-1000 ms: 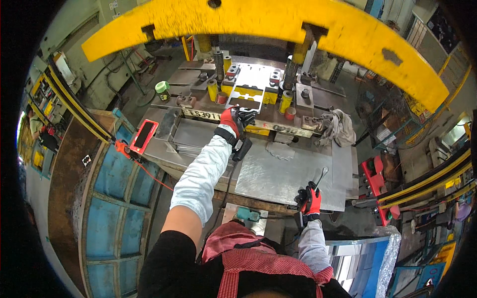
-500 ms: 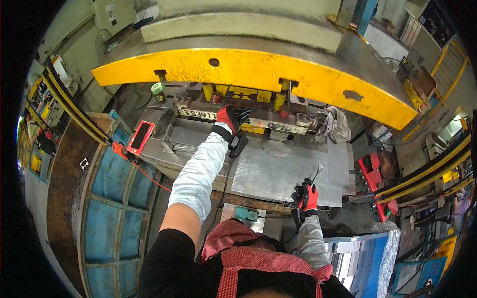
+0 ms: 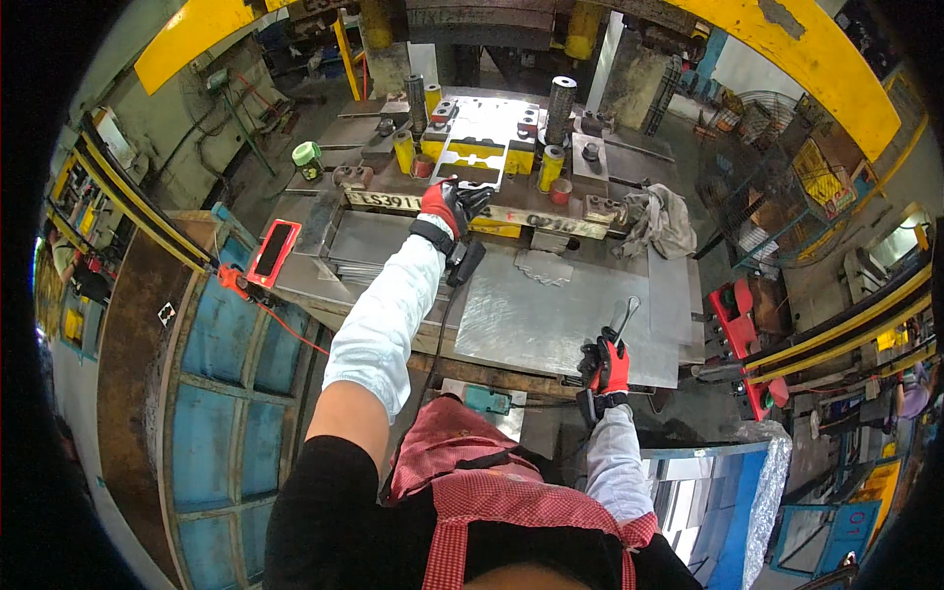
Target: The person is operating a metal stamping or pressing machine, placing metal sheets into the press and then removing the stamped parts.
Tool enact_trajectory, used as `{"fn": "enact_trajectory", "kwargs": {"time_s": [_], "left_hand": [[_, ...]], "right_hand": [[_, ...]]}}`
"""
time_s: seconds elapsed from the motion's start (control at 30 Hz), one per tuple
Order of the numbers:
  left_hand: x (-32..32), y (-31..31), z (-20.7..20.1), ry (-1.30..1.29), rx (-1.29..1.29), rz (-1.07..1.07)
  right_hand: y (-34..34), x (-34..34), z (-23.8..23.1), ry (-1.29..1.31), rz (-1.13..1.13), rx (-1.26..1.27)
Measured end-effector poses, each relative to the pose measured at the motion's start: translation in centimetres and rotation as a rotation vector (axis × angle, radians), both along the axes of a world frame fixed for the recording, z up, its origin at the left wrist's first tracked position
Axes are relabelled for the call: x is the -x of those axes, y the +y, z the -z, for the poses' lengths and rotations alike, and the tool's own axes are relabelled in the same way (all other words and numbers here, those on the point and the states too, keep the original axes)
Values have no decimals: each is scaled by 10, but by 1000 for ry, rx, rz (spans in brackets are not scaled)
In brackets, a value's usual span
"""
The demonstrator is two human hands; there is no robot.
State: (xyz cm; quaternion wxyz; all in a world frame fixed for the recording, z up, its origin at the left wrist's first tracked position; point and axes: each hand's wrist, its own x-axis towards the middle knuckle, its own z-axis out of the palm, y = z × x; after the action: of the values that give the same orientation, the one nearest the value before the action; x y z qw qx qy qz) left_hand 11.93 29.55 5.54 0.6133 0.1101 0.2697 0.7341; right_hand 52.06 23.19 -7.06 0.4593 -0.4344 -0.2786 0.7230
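My left hand (image 3: pixel 454 206), in a red and black glove, is at the front edge of the die (image 3: pixel 526 217). Its fingers stretch to the right, partly apart, beside the near end of a bright cut-out metal sheet (image 3: pixel 482 157) lying over the die. Whether they touch the sheet is unclear. Around that wrist is a black strap with a dark block hanging by it. My right hand (image 3: pixel 610 368), gloved alike, is closed around a slim metal tool with a rounded end (image 3: pixel 629 309). It hovers over the right front of a flat metal plate (image 3: pixel 551 320).
Overhead runs the yellow press beam (image 3: pixel 836 74). Upright guide posts (image 3: pixel 560 103) flank the die. A grey rag (image 3: pixel 657 221) lies at right, stacked thin sheets (image 3: pixel 369 267) at left. A red-framed phone-like device (image 3: pixel 273 253) and a green-lidded cup (image 3: pixel 307 159) stand farther left.
The yellow press beam has risen, uncovering the die, its posts and the bright sheet. My left hand stays by the die front; my right hand still holds the metal tool.
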Motion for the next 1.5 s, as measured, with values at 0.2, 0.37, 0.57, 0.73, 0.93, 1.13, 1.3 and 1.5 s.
{"fn": "enact_trajectory", "kwargs": {"time_s": [0.2, 0.37, 0.57, 0.73, 0.93, 1.13, 1.3, 1.5], "left_hand": [[-10, -5, -4, -2, 3, 3], [-3, -3, 1, 42, 16, 54], [14, -15, 9, -2, -23, 141], [32, -15, 31, -6, -163, 153], [16, -13, 17, -47, -137, 213], [52, -87, 23, 670, -139, 24], [88, -177, 9, 1914, -137, -239], [90, -263, -25, 1398, 89, -91]], "right_hand": [[3, 0, 9, -21, -18, -26], [7, -14, 35, -166, -110, -317], [17, 89, -128, -422, -246, -537], [96, 214, -206, -403, -541, -766], [234, 281, -177, -303, -669, -461], [118, 236, -218, -168, -491, -812], [39, 106, -186, -377, -434, -269], [21, 90, -93, -391, -462, -90]]}}
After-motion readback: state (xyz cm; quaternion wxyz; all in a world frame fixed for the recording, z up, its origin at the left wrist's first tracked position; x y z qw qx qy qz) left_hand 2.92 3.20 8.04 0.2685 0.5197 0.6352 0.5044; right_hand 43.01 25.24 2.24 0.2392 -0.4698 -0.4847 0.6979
